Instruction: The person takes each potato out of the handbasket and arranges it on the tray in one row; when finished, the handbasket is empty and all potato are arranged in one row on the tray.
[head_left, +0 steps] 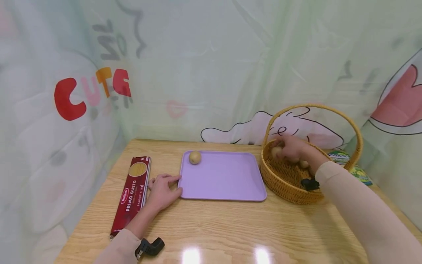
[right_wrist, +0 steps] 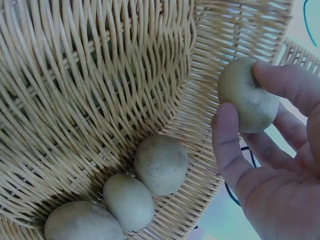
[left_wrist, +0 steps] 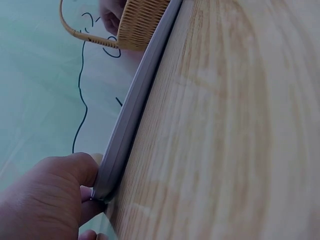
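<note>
A potato (right_wrist: 248, 95) is pinched between thumb and fingers of the right hand (head_left: 293, 149) inside the basket (head_left: 287, 183). The tray (head_left: 227, 179) corner is touched by the left hand (head_left: 163, 190), fingers loosely spread.

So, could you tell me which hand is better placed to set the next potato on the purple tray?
The right hand, probably: it already grips a potato inside the wicker basket beside the purple tray. The left hand holds nothing and only rests against the tray's near left corner.

spaghetti box (head_left: 131, 194) left of tray (head_left: 230, 183), basket (head_left: 287, 183) right
</note>
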Motion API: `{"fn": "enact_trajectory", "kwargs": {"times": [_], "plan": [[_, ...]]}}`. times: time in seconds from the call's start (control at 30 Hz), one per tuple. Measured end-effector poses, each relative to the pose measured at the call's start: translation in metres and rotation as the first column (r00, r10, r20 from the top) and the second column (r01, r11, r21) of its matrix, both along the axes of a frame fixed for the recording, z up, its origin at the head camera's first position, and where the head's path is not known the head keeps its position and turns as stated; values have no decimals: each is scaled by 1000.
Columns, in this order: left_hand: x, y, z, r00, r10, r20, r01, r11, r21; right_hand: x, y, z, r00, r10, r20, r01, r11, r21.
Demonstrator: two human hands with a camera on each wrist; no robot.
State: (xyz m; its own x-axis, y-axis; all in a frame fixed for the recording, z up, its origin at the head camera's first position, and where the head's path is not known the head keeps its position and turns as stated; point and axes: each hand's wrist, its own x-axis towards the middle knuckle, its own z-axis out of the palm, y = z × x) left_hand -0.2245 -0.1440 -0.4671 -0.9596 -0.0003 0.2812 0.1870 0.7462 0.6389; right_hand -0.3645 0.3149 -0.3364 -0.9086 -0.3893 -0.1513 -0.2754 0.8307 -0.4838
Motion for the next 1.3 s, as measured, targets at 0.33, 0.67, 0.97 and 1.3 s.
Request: {"fn": "enact_trajectory", "kwargs": {"times": [0.33,0.67,0.97,1.3], "plan": [[0,-1,-2,1000,-1,3,1,1000,-1,26,-3,17,999,-34,-26,33,999,-38],[2,-1,-3,1000,-11,-7,11,1000,11,45,1,26,993,-86,-82,82,995,-59],[4,0,-1,1000,-7,0,7,1000,6,65,-21,42,981,-173,83,185,967,-173],[4,0,-1,1000,-16,-9,17,1000,22,61,-55,40,993,-41,-108,23,987,-158]]}}
